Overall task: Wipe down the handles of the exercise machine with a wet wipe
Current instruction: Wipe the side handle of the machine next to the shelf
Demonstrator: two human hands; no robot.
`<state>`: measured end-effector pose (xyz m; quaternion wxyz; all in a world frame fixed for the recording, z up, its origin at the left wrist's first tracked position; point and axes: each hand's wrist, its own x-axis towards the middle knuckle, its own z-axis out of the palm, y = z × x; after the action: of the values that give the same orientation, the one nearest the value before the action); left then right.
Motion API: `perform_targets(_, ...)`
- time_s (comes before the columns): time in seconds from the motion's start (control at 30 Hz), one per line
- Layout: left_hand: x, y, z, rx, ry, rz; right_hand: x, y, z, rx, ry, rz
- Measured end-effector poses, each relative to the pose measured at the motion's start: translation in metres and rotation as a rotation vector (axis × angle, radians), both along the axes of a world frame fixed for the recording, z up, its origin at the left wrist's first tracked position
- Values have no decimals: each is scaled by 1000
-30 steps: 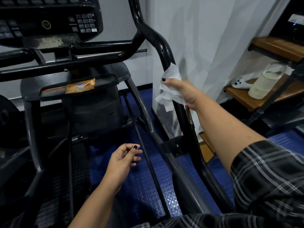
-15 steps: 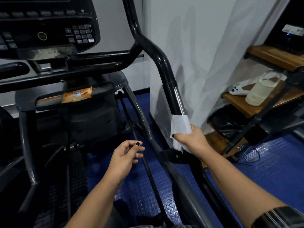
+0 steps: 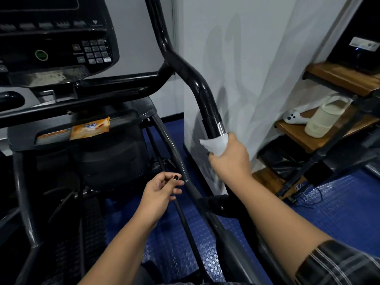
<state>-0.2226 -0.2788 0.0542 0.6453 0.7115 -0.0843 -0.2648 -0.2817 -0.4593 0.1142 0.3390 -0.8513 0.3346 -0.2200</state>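
Observation:
The exercise machine's right handle (image 3: 202,89) is a black curved bar rising from lower right to the top centre, with a shiny metal strip just above my grip. My right hand (image 3: 231,159) is wrapped around the bar low down, holding a white wet wipe (image 3: 214,144) against it. My left hand (image 3: 159,192) hangs in mid-air left of the bar, palm up, fingers loosely curled and apart, holding nothing. The handle below my right hand is hidden by my arm.
The console (image 3: 55,44) with a keypad sits at upper left. An orange wipes pack (image 3: 90,128) lies on the machine's tray. A white curtain (image 3: 257,68) hangs right of the handle. Wooden shelves (image 3: 337,79) at right hold a pale jug (image 3: 320,118) and a white controller (image 3: 293,117). Blue rubber flooring (image 3: 339,206) lies below.
My right hand slid the wipe down the handle from its upper bend to the metal strip and stays low there. My left hand has barely moved.

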Motion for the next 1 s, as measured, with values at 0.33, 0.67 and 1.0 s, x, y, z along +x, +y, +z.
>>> perform_targets(0.33,-19,7,-7,8,15,19,54,-11,46,117,-59,31)
perform_targets(0.67,-67,23,-14,31,18,41,40,-20,59,446,-173,307)
perform_targets(1.0,-114,36,-19,66,9,40,-21,-14,-1,516,-44,216)
